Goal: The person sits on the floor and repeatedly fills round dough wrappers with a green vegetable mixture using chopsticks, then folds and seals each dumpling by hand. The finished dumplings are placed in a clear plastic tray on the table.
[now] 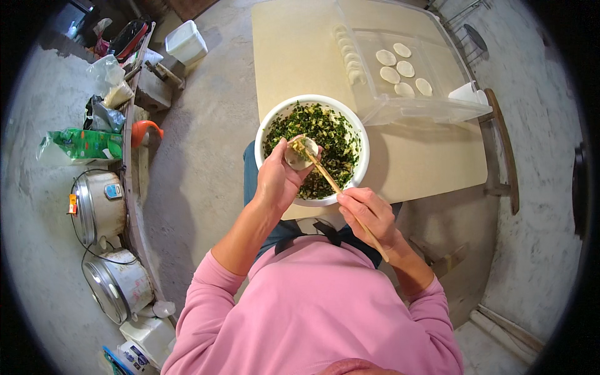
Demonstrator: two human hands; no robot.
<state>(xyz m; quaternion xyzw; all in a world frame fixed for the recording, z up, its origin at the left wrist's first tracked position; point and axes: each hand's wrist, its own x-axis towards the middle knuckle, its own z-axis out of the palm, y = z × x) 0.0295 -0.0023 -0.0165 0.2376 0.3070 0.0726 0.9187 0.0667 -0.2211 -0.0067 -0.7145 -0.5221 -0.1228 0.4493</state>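
Over the left part of a white bowl (364,161) of chopped green and yellow filling (328,122), my left hand (283,173) cups a round dough wrapper (300,161) with a little filling on it. Wooden chopsticks (347,199) are held in my right hand (368,215) near the bowl's lower right rim, and their tips touch the filling on the wrapper. Several loose dough wrappers (405,69) lie inside the clear plastic box (422,110) beyond the bowl. A row of folded dumplings (349,56) shows along the box's left side.
The bowl stands at the near edge of a pale tabletop (300,51). A curved wooden chair back (504,150) is at its right. Along the left wall, a shelf holds metal cookers (101,204), a green package (84,145) and bags. A white lidded tub (186,43) stands on the floor.
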